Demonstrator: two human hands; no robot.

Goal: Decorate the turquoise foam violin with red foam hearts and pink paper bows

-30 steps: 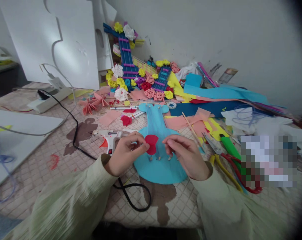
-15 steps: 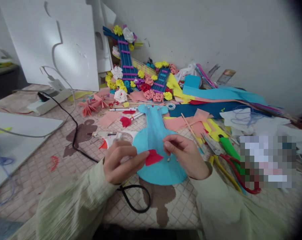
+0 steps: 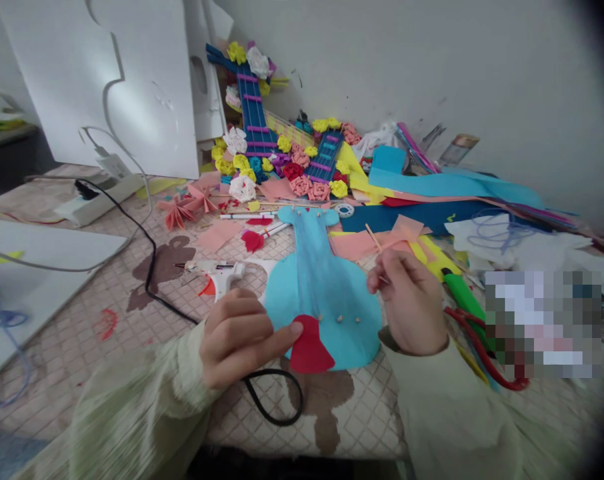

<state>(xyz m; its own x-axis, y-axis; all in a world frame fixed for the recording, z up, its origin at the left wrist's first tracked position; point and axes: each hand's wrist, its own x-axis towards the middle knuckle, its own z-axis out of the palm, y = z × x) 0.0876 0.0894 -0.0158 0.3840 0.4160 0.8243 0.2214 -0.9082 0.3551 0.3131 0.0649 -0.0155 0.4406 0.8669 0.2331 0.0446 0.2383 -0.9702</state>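
A red paper petal (image 3: 312,350) is at the index fingertip of my left hand (image 3: 245,337), over the lower part of a blue paper-covered guitar shape (image 3: 347,287). The left index finger reaches out along the petal while the others are curled; my thumb is hidden. My right hand (image 3: 412,300) is raised at the guitar's right edge, fingers curled together. Behind it passes a thin wooden stick (image 3: 373,236), its lower part covered; whether I grip it does not show. Small pale knobs stand on the guitar body, and thin strings run up its neck.
A white glue gun (image 3: 225,275) lies left of the guitar, near a looping black cord (image 3: 273,420). Red-handled scissors (image 3: 487,350) and a green tool (image 3: 465,300) are at right. Paper flowers and finished dark blue guitars (image 3: 252,110) fill the back, beside white boards (image 3: 152,87).
My right hand has moved right, away from the guitar's middle, to the wooden stick. The petal has come lower and turned its broad face to view, still at my left fingertip.
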